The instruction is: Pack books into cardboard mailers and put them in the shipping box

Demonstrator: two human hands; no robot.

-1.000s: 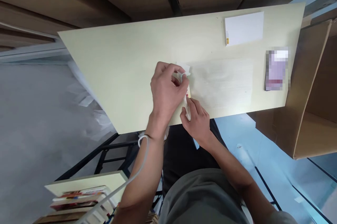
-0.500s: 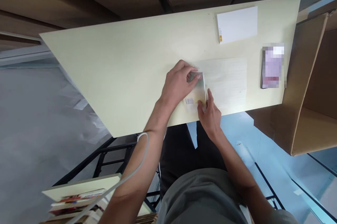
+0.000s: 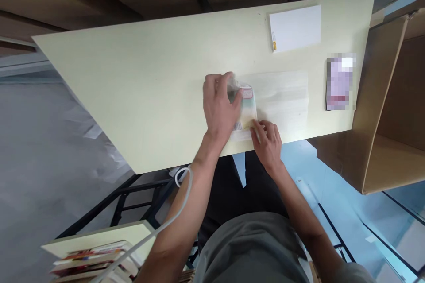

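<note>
A small book (image 3: 248,108), its cover fading from green to yellow with a pink patch and a barcode, lies on a thin translucent white wrapping sheet (image 3: 285,101). My left hand (image 3: 221,101) is curled over its left side, thumb pressed on the cover. A crumpled fold of the sheet shows at those fingertips, by the far edge. At the near right corner, my right hand (image 3: 268,143) has its fingertips against the book, the fingers bent. Part of the book's left side is hidden beneath my left hand.
On the cream table (image 3: 133,83) lie a stack of white cards or paper (image 3: 295,28) and a blurred-out phone-like item (image 3: 339,83). An open cardboard box (image 3: 381,110) stands off the right end. Books (image 3: 93,258) are piled at lower left. A white cable (image 3: 172,225) crosses my left forearm.
My left hand has turned and pulled back to the left, uncovering the pink patch. My right index finger has come down from pointing outward to bend at the book's corner.
</note>
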